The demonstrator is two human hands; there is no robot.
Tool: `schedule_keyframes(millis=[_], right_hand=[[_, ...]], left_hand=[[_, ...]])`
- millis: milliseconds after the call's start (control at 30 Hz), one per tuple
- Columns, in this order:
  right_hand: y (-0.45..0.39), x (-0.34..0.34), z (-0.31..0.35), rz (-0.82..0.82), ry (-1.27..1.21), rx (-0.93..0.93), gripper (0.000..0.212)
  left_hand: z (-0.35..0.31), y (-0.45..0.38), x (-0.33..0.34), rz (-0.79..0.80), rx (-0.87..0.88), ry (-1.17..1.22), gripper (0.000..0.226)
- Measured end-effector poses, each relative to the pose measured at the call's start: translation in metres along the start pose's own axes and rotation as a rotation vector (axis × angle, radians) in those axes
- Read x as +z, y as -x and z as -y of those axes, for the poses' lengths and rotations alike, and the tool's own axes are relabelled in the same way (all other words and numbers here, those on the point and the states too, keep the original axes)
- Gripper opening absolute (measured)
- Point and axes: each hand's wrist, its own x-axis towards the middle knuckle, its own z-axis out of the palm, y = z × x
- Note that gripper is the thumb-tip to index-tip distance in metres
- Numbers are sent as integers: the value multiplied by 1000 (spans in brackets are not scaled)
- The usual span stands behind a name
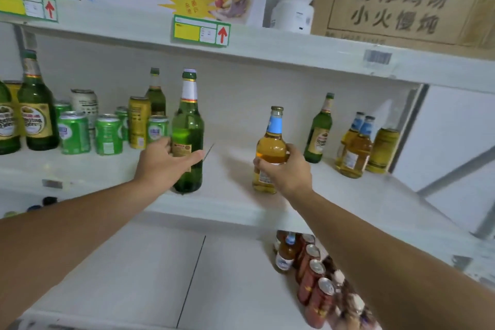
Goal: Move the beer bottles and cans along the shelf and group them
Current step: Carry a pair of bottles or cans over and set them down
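a: where are your hands on the middle shelf [235, 195]?

b: your left hand [166, 163] is wrapped round the lower body of the tall green bottle [188, 131], thumb across the front label, the other fingers behind it. the bottle stands upright near the front edge.

a: and your right?

b: your right hand [286, 168] grips the amber bottle with the blue neck label [272, 147] round its belly, fingers curled about it. it's upright too, well apart from the green one.

a: where are the rest?

b: at the left, green cans [75, 132], a yellow can [138, 122] and more green bottles [36, 115] stand bunched together. at the right, a lone green bottle [318, 131], then two amber bottles [353, 147] just beside a yellow bottle [383, 150].

a: below?

b: red cans [313, 284] in a row on the lower shelf.
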Motion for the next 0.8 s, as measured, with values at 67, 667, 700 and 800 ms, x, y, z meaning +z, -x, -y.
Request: schedule_keyframes(millis=[67,667,700,800], right_hand=[[-2,-27,-14,-30,13,16,75],[-63,-218,-148,-55,62,17,78],[-67,-222,-154,-53,45,20,76],[-78,-227,-170,-60,-9,52,67]], left_hand=[[-13,9,24,31,12,29,34],[-112,64,270,193,4,119,38],[-115,64,278,190,8,122,39],[-121,60,299,185,14,126,40]])
